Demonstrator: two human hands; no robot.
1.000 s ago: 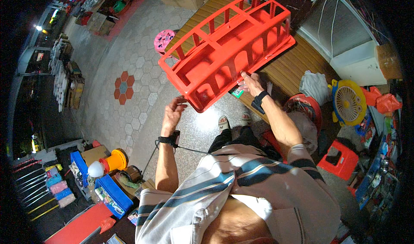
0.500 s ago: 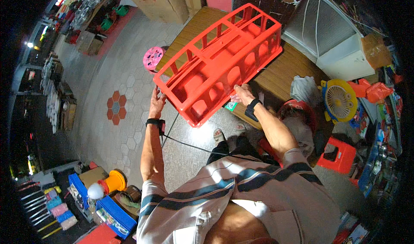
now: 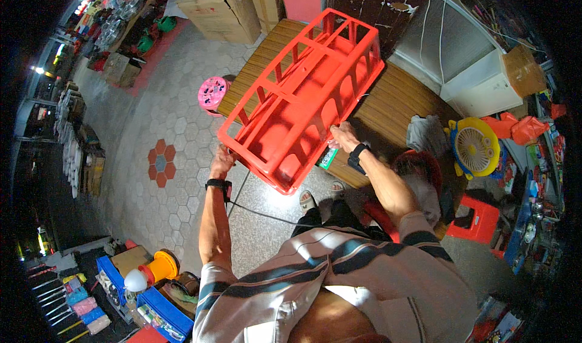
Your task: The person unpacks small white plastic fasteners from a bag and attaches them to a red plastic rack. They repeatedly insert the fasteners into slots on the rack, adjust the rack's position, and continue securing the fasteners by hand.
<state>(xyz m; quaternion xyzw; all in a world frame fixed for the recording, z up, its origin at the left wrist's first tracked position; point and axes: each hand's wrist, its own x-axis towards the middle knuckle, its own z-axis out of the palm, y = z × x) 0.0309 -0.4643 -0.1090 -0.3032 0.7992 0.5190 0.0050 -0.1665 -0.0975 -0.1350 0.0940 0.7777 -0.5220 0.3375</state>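
A red plastic rack (image 3: pixel 291 106) with open, slatted sides slants over the brown wood-grain table (image 3: pixel 397 109). Its near end juts past the table edge, above the floor. My left hand (image 3: pixel 222 163) is closed on the rack's near left corner, its fingers partly hidden behind the rim. On the near right side, my right hand (image 3: pixel 344 137) grips the lower edge of the rack. Just below that hand shows a small green and white piece (image 3: pixel 328 158) by the table edge. Both wrists wear black bands, and a dark cable (image 3: pixel 260 213) runs from the left one.
A pink round stool (image 3: pixel 213 94) stands left of the table. Cardboard boxes (image 3: pixel 221 15) are stacked behind it. To the right are a yellow fan (image 3: pixel 476 147), a red plastic stool (image 3: pixel 476 218) and a grey-white bundle (image 3: pixel 425 134). Blue bins (image 3: pixel 163 316) sit at lower left.
The rack's left end has come down and nearer to me, and the rack has turned slightly. Both hands have kept their hold, the left one moving down with its corner.
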